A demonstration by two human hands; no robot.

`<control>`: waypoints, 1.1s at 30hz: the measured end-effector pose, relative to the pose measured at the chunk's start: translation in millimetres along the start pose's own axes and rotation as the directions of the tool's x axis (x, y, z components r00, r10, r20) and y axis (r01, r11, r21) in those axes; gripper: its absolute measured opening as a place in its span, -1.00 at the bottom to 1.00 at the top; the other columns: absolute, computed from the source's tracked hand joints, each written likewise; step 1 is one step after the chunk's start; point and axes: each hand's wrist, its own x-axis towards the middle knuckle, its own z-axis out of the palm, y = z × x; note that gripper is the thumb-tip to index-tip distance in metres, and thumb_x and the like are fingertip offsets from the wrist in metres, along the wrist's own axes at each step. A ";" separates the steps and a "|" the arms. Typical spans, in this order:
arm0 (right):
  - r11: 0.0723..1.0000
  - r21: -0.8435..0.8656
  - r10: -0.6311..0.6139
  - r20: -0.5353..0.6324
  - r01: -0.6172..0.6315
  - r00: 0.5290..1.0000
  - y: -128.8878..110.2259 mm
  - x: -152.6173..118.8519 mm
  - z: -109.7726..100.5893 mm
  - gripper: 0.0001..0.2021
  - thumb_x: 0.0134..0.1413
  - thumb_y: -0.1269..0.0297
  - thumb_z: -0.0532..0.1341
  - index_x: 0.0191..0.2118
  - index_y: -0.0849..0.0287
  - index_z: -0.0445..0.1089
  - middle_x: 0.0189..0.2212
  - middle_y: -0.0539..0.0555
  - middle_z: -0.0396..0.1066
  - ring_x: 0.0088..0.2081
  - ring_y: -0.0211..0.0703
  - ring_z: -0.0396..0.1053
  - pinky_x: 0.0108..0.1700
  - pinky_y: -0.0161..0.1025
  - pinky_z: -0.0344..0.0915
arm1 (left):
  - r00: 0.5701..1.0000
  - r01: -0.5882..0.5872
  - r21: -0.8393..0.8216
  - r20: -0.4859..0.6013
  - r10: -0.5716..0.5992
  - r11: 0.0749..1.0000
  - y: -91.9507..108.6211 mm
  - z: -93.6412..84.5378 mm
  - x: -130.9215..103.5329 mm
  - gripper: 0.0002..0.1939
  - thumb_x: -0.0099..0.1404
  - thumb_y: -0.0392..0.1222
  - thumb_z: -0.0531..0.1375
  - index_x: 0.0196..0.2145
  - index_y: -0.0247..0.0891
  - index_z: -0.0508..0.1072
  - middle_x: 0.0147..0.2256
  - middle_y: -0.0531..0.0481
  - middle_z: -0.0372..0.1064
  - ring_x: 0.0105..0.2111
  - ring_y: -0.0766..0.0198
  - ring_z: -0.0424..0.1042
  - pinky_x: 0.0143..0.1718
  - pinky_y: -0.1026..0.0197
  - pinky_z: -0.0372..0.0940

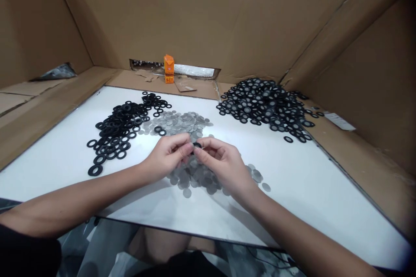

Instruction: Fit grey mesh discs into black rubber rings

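Both hands meet over the middle of the white board, pinching one small black rubber ring (196, 144) between them. My left hand (169, 153) grips its left side between thumb and forefinger. My right hand (224, 160) has thumb and fingertips closed on its right side; whether a mesh disc sits in the ring I cannot tell. Thin grey mesh discs (195, 175) lie scattered under and behind the hands. To the left is a heap of open black rings (118, 125). At the back right rises a bigger pile of black rings with grey discs inside (264, 104).
Cardboard walls (208, 13) enclose the back and sides of the white board (292, 194). An orange carton (169, 68) stands at the back before a slot in the cardboard. A white paper slip (339, 121) lies at the right edge.
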 end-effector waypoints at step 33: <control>0.999 0.034 0.016 0.026 -0.017 1.000 1.4 0.6 5.4 -0.76 -0.03 0.14 0.33 -0.48 0.17 0.34 -0.50 -0.01 0.36 -0.44 -0.26 0.31 -0.39 -0.30 0.21 | 0.990 0.134 -0.209 -0.020 -0.141 0.969 -2.6 6.6 1.2 -0.50 0.26 0.22 0.10 -0.57 -0.26 0.17 -0.71 0.15 0.15 -0.77 0.45 0.14 -0.76 0.39 -0.03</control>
